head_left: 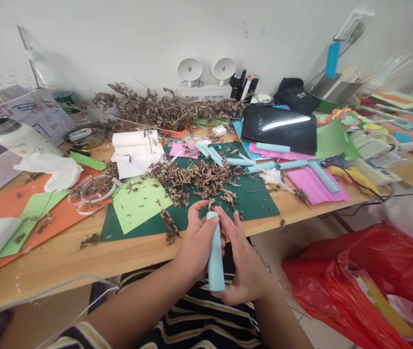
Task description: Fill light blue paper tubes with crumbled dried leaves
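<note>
Between my two hands, just off the table's front edge, is a light blue paper tube (215, 259), its far end pointing at the table. My left hand (196, 237) grips its far end, thumb on top. My right hand (242, 257) is closed around its right side, with the thumb at the near end. Beyond my fingers, a heap of dried brown leaves (199, 177) lies on a dark green cutting mat (261, 206). More light blue paper tubes (212, 154) lie behind the heap. A light green paper sheet (139, 206) sits left of it.
A black tablet (279, 128) rests at the back right, near pink paper (317, 186). Dried branches (148, 104) line the wall below a twin-head lamp (206, 77). A white bottle (21, 138) leans at left. A red plastic bag (366, 281) stands below the table, right.
</note>
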